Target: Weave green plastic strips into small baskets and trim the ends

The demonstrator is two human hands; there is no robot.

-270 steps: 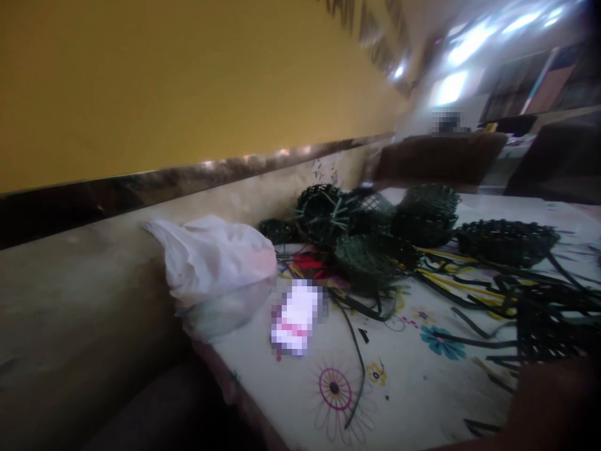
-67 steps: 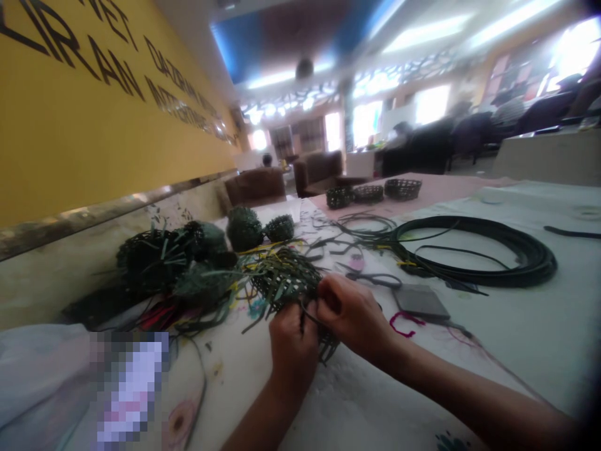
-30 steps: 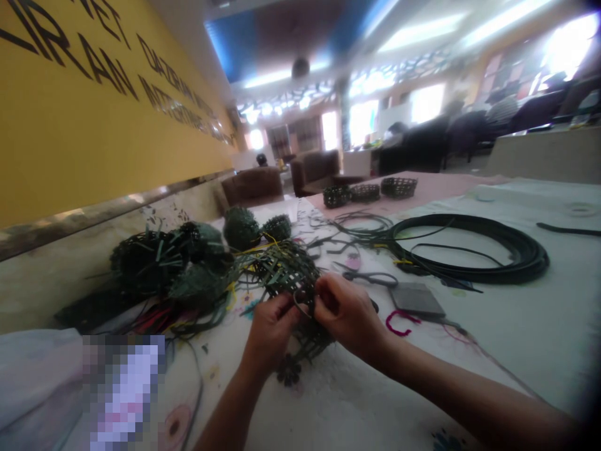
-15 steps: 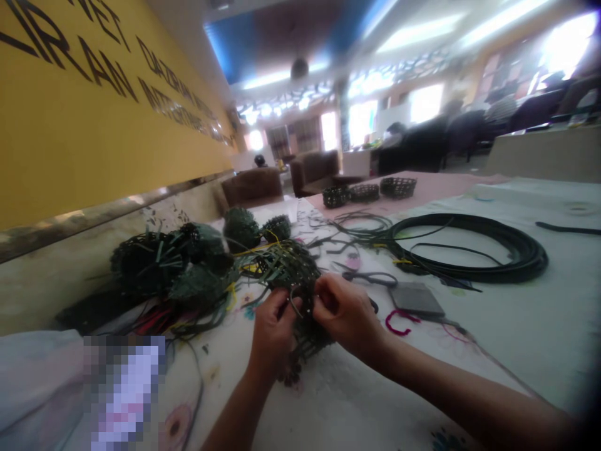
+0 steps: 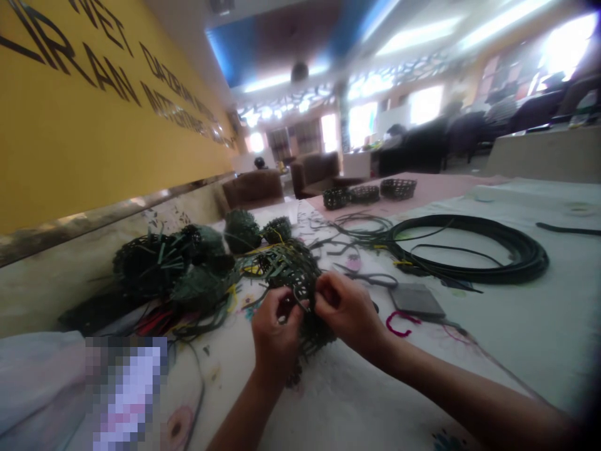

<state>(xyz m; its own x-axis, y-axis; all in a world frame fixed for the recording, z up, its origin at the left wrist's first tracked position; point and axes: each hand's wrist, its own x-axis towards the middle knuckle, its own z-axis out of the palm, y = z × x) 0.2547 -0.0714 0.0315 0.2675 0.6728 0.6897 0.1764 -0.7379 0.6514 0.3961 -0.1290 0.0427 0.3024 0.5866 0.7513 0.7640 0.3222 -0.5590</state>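
Since 0.5 s ago the loop between them has vanished; left hand (image 5: 275, 332) and right hand (image 5: 350, 313), fingers curled shut, pinch the half-woven basket (image 5: 291, 272), propped on the table (image 5: 516, 326) toward its left edge, probably keeping its weave tight.

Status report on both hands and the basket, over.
Left hand and right hand both pinching the half-woven green basket. Finished baskets piled left, strap coil right.
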